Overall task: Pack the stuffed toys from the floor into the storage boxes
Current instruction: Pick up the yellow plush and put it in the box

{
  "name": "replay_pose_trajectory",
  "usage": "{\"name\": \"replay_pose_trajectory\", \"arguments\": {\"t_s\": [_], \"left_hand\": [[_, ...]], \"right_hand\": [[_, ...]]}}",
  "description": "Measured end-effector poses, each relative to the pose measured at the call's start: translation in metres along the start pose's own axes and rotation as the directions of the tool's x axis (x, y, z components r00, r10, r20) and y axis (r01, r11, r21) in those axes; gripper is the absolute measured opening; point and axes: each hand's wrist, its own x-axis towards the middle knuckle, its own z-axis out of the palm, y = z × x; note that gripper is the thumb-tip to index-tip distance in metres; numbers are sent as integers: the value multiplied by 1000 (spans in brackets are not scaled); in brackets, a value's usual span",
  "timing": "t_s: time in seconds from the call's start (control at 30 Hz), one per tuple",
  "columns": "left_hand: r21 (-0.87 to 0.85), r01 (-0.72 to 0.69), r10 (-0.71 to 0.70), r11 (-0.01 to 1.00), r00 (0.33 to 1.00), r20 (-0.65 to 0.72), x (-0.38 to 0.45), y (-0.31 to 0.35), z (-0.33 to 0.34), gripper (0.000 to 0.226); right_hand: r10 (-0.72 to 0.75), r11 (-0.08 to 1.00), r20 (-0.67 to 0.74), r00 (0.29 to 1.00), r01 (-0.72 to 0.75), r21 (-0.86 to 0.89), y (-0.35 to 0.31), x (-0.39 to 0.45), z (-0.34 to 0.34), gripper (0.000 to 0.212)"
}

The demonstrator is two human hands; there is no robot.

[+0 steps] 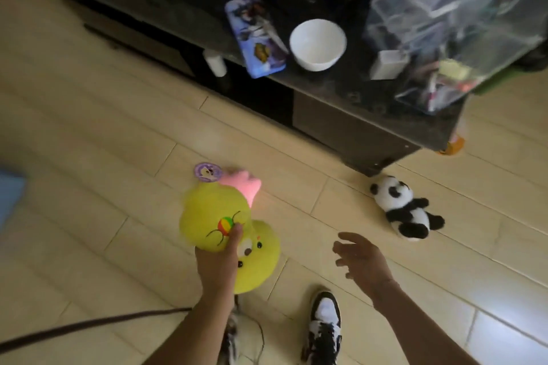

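Observation:
My left hand (218, 265) grips a yellow stuffed toy (213, 216) with a pink crest and a round tag, holding it above the wooden floor at centre. A black-and-white panda toy (407, 212) lies on the floor to the right, near the corner of the dark table. My right hand (360, 256) hovers open with its fingers spread, a short way left of and below the panda, touching nothing. Clear plastic storage boxes (439, 27) stand on the table at upper right, with mixed items inside.
A low dark table (355, 130) fills the top of the view, bearing a white bowl (317, 44) and a blue patterned case (256, 35). My shoes (324, 326) stand at the bottom. A dark cable (89, 324) crosses the floor at lower left.

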Motion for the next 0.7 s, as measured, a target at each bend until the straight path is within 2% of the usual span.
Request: {"name": "replay_pose_trajectory", "arguments": {"t_s": [0.07,0.17,0.27,0.3,0.37,0.47,0.57,0.63,0.7], "left_hand": [[-40,60,-64,997,992,-111,33,-10,-15,69],[-97,87,-106,991,973,-207,94,-30,-42,76],[-78,92,-108,993,968,-228,165,-56,-75,82],[-59,93,-104,994,966,-238,191,-65,-86,84],[-35,78,-84,996,967,-239,238,-82,-105,84],[-30,40,-46,999,970,-237,296,-107,-125,90],[-30,74,-79,997,965,-249,335,-133,-138,94],[-49,80,-90,996,965,-245,354,-148,-145,94],[-55,98,-108,994,965,-237,364,-159,-153,89]], "right_hand": [[-44,992,3,999,44,-116,-14,22,39,23],[-78,939,59,995,93,-331,-25,65,110,44],[-103,807,132,986,160,-568,-19,123,186,68],[-120,712,169,978,204,-672,-14,145,210,78],[-160,426,265,951,309,-850,-5,186,258,96],[-210,51,392,896,410,-910,8,241,317,113],[-198,-189,433,879,399,-897,28,280,355,130],[-252,-332,408,878,318,-888,37,295,371,138],[-318,-368,378,869,254,-894,39,305,380,130]]}}
